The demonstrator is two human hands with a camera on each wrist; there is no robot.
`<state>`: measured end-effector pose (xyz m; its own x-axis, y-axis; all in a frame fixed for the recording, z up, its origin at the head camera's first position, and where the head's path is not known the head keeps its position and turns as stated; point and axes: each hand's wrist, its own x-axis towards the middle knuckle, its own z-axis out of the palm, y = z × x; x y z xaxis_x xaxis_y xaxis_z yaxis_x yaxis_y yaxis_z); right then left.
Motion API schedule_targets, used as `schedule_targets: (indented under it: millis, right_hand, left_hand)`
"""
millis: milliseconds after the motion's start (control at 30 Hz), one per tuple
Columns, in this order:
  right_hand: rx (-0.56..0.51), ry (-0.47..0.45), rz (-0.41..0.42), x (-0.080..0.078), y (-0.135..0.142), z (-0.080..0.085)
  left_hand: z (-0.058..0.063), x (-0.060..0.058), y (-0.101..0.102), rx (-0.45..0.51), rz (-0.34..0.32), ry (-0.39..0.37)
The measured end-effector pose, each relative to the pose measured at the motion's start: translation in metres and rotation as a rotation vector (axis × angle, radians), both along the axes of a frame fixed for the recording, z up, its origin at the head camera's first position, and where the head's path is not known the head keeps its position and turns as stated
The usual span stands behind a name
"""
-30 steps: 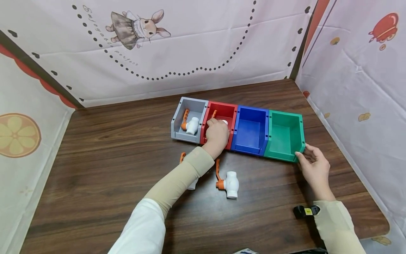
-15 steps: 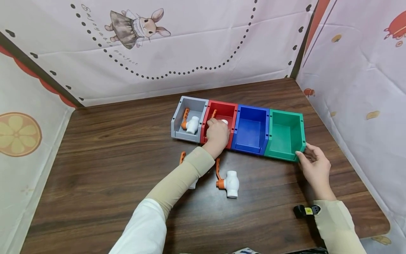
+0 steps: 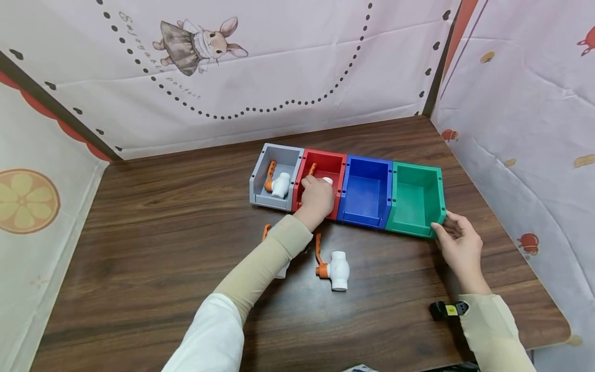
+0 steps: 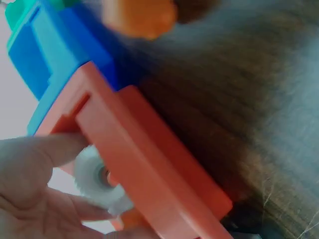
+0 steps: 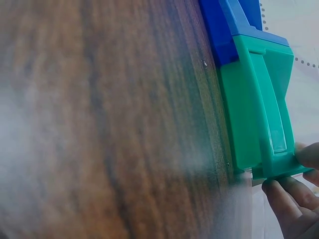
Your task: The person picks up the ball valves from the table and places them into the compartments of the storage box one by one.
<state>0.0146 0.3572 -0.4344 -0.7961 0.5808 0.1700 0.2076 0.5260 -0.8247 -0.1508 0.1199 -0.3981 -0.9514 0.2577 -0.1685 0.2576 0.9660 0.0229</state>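
My left hand (image 3: 318, 196) reaches into the red bin (image 3: 335, 161). In the left wrist view, its thumb and fingers are round a white ball valve (image 4: 92, 174) with an orange handle, behind the bin's front lip. That handle (image 3: 313, 169) also shows above the hand in the head view. My right hand (image 3: 462, 250) pinches the front right corner of the green bin (image 3: 411, 199), thumb at the front and fingers along the outer side. In the right wrist view, the fingertips (image 5: 271, 186) press against the green corner.
Left of the red bin, a grey bin (image 3: 260, 178) holds another ball valve (image 3: 280, 185). A blue bin (image 3: 364, 194) joins red and green. On the wooden table (image 3: 162, 248) lies a ball valve (image 3: 339, 271); another is partly hidden under the left sleeve (image 3: 260, 263).
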Motion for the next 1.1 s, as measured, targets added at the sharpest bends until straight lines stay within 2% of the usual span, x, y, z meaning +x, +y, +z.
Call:
schedule_targets:
  millis: [67,167,333,433,733,967,1100]
  right_hand:
    - [-0.001,0.004,0.004,0.000,0.000,0.000]
    - [0.009,0.009,0.013,0.000,-0.002,0.001]
    - [0.020,0.017,0.015,0.000,-0.003,0.003]
    - [0.011,0.018,0.011,-0.001,-0.001,0.003]
    - [0.032,0.028,0.012,0.000,-0.002,0.000]
    - [0.027,0.036,0.023,-0.001,-0.003,0.002]
    - [0.031,0.025,0.018,-0.001,-0.003,0.002]
  left_hand:
    - [0.001,-0.001,-0.003,0.042,0.010,-0.062]
    - [0.000,-0.002,-0.006,0.083,0.025,-0.109]
    - [-0.001,-0.003,-0.008,0.065,-0.029,-0.060]
    - [-0.002,-0.004,-0.008,0.083,-0.039,-0.042]
    - [-0.010,-0.008,-0.010,0.129,-0.059,-0.079]
    - [-0.010,-0.007,-0.011,0.185,0.033,-0.091]
    - [-0.009,-0.006,-0.011,0.195,0.052,-0.108]
